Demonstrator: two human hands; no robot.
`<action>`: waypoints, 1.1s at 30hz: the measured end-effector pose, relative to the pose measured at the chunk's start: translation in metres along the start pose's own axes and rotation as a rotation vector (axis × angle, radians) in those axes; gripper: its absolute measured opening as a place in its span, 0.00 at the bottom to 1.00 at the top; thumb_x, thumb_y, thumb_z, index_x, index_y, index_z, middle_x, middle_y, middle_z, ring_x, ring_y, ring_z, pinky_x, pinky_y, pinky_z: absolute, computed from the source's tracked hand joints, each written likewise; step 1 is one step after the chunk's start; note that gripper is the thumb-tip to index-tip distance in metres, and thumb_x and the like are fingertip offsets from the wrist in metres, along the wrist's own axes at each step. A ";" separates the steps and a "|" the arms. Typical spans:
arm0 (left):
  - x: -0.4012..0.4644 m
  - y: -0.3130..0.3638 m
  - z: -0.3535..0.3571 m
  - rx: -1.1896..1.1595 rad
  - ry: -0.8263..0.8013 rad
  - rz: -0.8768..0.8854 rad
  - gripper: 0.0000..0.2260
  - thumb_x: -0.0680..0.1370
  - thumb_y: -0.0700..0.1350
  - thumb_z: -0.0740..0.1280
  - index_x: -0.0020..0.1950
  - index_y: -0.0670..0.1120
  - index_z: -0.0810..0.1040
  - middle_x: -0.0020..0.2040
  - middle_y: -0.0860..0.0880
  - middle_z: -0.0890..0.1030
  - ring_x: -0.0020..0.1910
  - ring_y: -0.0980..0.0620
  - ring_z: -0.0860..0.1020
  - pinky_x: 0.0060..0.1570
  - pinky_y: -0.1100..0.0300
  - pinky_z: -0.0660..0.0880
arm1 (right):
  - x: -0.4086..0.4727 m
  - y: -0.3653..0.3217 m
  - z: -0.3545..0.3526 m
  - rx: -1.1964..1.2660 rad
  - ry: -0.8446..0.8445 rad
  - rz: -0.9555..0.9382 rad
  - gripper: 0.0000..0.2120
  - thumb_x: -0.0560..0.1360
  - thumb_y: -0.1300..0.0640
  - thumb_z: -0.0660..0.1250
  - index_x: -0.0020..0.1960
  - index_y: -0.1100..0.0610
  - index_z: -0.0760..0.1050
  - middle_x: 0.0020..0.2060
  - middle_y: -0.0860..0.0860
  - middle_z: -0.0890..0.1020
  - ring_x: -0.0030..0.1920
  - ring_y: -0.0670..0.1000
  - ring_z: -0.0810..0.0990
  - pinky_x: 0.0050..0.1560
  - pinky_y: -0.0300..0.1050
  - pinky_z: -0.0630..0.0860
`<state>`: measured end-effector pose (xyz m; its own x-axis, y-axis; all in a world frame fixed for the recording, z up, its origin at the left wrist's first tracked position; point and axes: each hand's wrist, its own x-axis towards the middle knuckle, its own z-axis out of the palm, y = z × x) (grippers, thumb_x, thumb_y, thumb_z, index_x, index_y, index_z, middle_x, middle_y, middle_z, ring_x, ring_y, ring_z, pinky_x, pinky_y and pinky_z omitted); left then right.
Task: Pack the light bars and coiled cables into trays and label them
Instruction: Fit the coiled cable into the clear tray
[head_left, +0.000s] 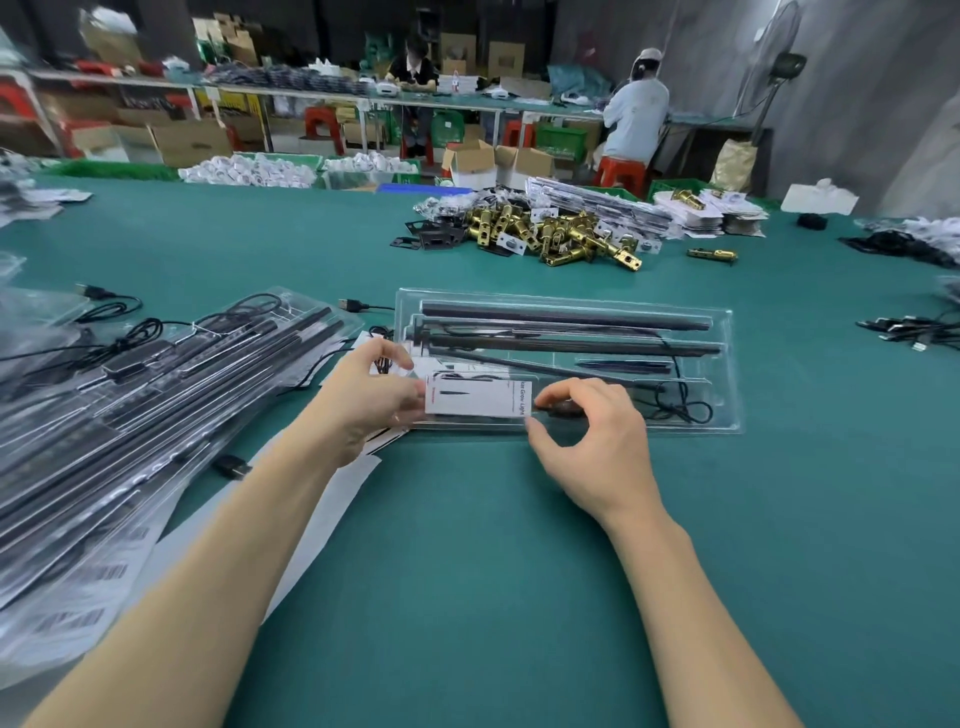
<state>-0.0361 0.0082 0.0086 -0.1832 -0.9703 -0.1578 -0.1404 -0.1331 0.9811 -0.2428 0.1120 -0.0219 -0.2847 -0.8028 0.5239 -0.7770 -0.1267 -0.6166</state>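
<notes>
Label card (475, 397): pinched at its ends by my left hand (371, 395) and right hand (587, 441). Set it square on the clear tray (727, 364) beneath, edges aligned, pressed flat.

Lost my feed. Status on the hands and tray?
Both hands, left and right, pinch the label card. Tray holds bars and cable. Nothing in the way.

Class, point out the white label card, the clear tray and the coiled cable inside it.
white label card (475, 397), head view, card's middle.
clear tray (730, 364), head view, right rim.
coiled cable (685, 410), head view, loop in tray's right end.
</notes>
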 end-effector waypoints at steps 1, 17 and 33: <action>0.000 -0.002 0.000 -0.011 0.016 -0.001 0.12 0.77 0.29 0.66 0.47 0.45 0.71 0.41 0.38 0.79 0.34 0.45 0.76 0.41 0.51 0.80 | 0.000 0.000 0.000 0.021 0.012 0.019 0.06 0.71 0.57 0.74 0.46 0.50 0.80 0.43 0.42 0.81 0.50 0.46 0.77 0.54 0.38 0.73; -0.007 0.004 0.005 -0.526 -0.253 -0.023 0.16 0.77 0.35 0.70 0.56 0.51 0.68 0.57 0.41 0.77 0.52 0.40 0.80 0.47 0.42 0.82 | 0.004 0.002 -0.002 0.078 0.136 0.150 0.07 0.73 0.57 0.74 0.49 0.49 0.81 0.47 0.43 0.79 0.48 0.41 0.77 0.51 0.31 0.69; -0.004 0.000 0.010 -0.932 -0.044 -0.101 0.02 0.79 0.39 0.68 0.47 0.43 0.77 0.42 0.46 0.79 0.41 0.46 0.80 0.45 0.53 0.83 | 0.024 -0.032 0.000 1.411 -0.014 0.797 0.06 0.76 0.55 0.73 0.47 0.57 0.83 0.48 0.55 0.85 0.48 0.53 0.85 0.48 0.46 0.83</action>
<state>-0.0446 0.0137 0.0077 -0.2518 -0.9394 -0.2325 0.6748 -0.3426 0.6536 -0.2247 0.0970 0.0100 -0.3307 -0.9270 -0.1768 0.6664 -0.0967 -0.7393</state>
